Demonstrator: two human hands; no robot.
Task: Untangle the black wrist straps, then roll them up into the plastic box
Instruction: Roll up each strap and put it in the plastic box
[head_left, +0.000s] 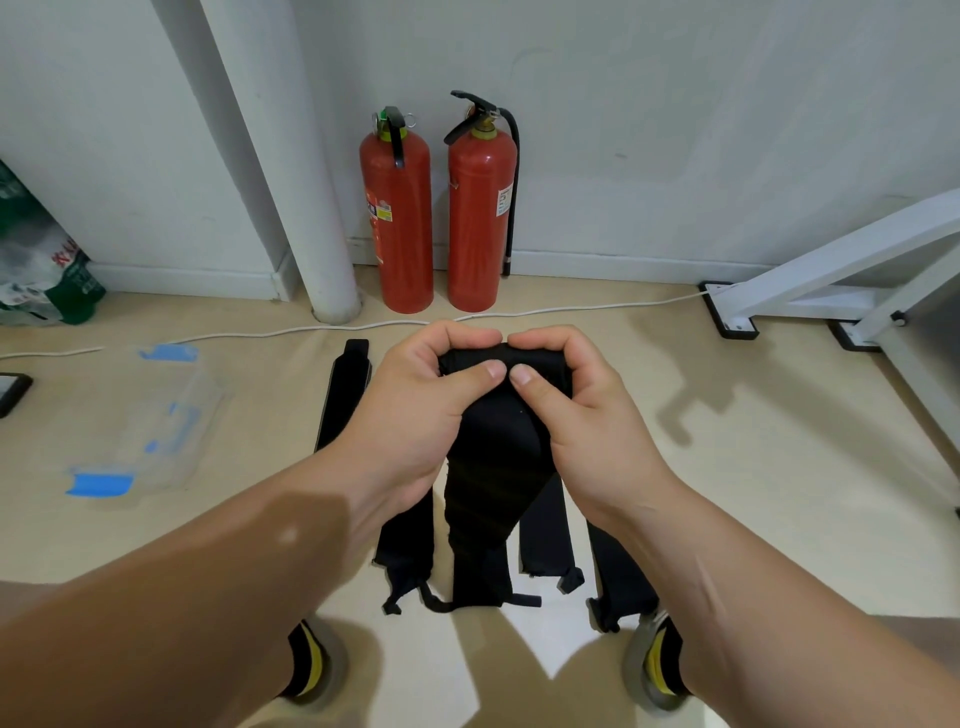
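Note:
Several black wrist straps lie side by side on the beige floor in front of me. My left hand (421, 400) and my right hand (576, 410) both grip the rolled far end of the middle strap (493, 478), thumbs pressed on top of the roll. Its tail hangs down toward my feet. Another strap (345, 395) lies flat to the left, partly under my left forearm. Two more straps (545, 540) show between and under my arms. The clear plastic box (166, 410) with blue clips sits on the floor to the left, its lid beside it.
Two red fire extinguishers (436, 218) stand against the white wall behind the straps, next to a white pipe (311, 208). A white cable (311, 330) runs across the floor. A white table frame (831, 280) stands at the right; a green bag (36, 260) at the left.

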